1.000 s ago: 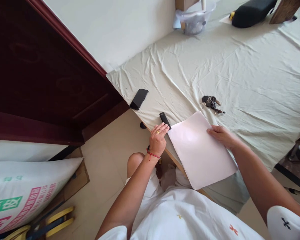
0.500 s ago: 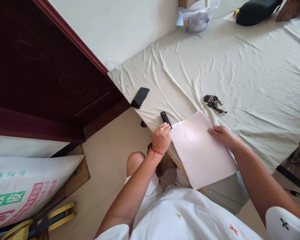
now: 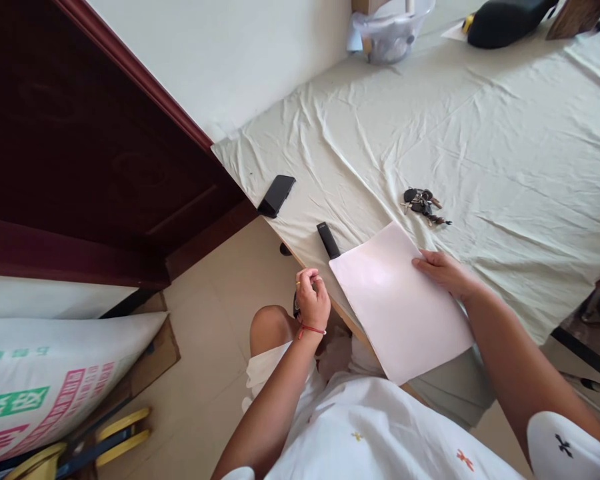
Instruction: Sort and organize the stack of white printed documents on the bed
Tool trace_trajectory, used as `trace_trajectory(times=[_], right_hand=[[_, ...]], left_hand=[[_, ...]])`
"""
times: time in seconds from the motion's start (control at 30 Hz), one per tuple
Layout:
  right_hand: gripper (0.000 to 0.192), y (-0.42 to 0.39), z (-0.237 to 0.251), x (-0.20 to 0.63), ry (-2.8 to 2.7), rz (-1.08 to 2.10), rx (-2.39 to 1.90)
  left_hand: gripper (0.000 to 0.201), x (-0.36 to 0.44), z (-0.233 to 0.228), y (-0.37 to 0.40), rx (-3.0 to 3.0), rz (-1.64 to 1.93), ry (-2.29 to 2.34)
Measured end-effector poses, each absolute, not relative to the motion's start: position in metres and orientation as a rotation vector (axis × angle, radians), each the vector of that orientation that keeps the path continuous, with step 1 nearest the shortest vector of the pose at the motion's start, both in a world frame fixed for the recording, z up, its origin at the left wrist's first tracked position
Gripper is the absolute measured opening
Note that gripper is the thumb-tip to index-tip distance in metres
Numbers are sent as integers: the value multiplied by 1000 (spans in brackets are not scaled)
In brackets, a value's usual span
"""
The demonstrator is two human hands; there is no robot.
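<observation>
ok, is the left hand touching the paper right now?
No. The left hand is curled off the table edge, clear of the sheet of paper, which only the right hand presses.

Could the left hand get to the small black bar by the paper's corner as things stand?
Probably yes. The left hand is off the table edge, just short of the black bar, with only bare cloth between them. The paper lies beside it.

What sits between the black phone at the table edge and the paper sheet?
Head view: a small black bar-shaped object lies on the cloth between the phone and the paper sheet, its near end at the sheet's corner.
</observation>
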State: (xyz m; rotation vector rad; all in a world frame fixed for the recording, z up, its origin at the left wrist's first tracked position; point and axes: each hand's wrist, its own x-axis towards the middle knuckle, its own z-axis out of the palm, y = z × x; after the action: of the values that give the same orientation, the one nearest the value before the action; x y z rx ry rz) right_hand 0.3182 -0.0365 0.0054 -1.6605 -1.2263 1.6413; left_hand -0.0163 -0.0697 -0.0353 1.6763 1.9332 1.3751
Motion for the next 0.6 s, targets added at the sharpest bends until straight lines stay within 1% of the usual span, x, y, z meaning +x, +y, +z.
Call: trace_trajectory(times=[0.1,0.17,0.27,0.4,0.5,0.6], right_hand=[[40,-40,8,324,-1124,1825,-1547],[41,-43,10,327,-1083,1888,-1485],[42,-46,14,328,-1076,1883,-1449],[43,-48,21,327,-1042,1923,-1440],[37,-52,26,329,-933,1972,-1395],[29,-58,28,333,-735,1893,-1370]], left_hand=[[21,-18,-32,-55,1699,1391,1897],[28,-18,-31,-41,1638,1365,1875],[32,-14,-31,-20,1527,1320,1953],[32,-6,-32,-6,1512,1305,2061],[31,-1,-33,-6,1609,1207,2122],[31,1,-34,-8,1665,1109,2178]])
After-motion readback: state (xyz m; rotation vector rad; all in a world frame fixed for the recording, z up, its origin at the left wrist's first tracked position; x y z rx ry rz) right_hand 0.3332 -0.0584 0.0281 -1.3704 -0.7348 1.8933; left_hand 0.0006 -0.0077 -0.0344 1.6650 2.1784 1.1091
